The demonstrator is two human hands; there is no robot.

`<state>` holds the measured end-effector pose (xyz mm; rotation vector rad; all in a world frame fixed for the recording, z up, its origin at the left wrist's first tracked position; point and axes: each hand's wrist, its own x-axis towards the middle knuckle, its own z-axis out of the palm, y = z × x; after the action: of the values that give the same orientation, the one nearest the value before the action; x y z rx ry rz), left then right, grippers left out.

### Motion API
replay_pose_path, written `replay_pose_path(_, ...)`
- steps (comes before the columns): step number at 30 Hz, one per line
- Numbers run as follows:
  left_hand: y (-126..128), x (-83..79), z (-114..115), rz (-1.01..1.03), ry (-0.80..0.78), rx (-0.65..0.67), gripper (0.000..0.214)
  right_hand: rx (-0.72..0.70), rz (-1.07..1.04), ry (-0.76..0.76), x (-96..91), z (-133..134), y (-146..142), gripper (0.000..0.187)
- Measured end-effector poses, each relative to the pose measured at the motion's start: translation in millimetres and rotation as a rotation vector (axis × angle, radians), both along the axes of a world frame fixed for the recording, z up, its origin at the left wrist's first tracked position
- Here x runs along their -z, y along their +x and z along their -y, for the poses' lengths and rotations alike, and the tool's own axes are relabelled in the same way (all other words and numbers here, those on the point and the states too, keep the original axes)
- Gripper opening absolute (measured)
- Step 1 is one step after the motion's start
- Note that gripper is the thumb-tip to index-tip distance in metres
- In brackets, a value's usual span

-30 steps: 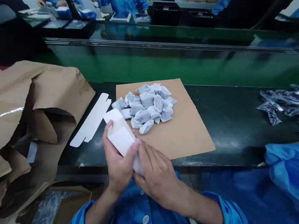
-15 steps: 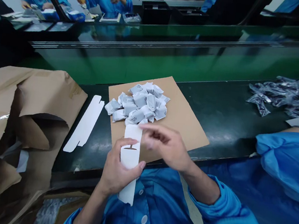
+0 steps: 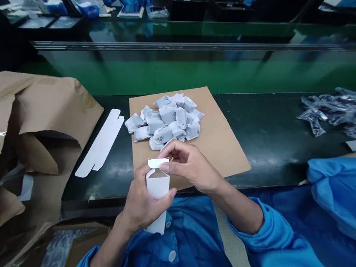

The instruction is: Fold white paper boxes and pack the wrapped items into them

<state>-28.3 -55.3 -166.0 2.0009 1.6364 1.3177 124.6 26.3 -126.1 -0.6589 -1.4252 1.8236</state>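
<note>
A slim white cardboard box (image 3: 157, 187) stands in my left hand (image 3: 139, 201), whose fingers and thumb wrap round its sides. My right hand (image 3: 190, 164) pinches the top flap of the box between thumb and fingers. That flap is bent over, and a gap shows between it and the box's upper edge. Just beyond my hands, a heap of small items in pale wrapping (image 3: 166, 121) lies on a brown cardboard sheet (image 3: 220, 143). Left of the sheet is a flat white carton blank (image 3: 100, 143).
A large open brown carton (image 3: 54, 109) with torn flaps stands at the left. Clear plastic-wrapped pieces (image 3: 346, 111) lie at the right, near another person's blue sleeve (image 3: 342, 192). Across the green-walled line (image 3: 185, 71), co-workers in blue handle items.
My right hand has come in to the top of the box and closed on its flap. The flap, upright before, is now folded down. My left hand keeps its hold.
</note>
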Motion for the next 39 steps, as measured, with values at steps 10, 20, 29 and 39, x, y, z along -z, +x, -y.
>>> replay_pose_path(10, 6.4, 10.6, 4.4, 0.35, -0.158, 0.031, 0.099, 0.049, -0.026, -0.119, 0.8, -8.5, -9.5, 0.025)
replay_pose_path(20, 6.7, 2.2, 4.4, 0.223, 0.053, -0.137, 0.058, -0.096, -0.049, -0.044, -1.6, -2.4, -12.7, 0.021)
replay_pose_path(29, 13.0, 0.0, 9.1, 0.29, 0.046, -0.089, 0.069, -0.106, 0.191, 0.2, -16.2, -0.6, -2.8, 0.003)
replay_pose_path(39, 1.5, 0.5, 15.0, 0.109, -0.095, -0.061, 0.067, -0.193, 0.247, 0.466, -18.0, 6.9, 3.0, 0.015)
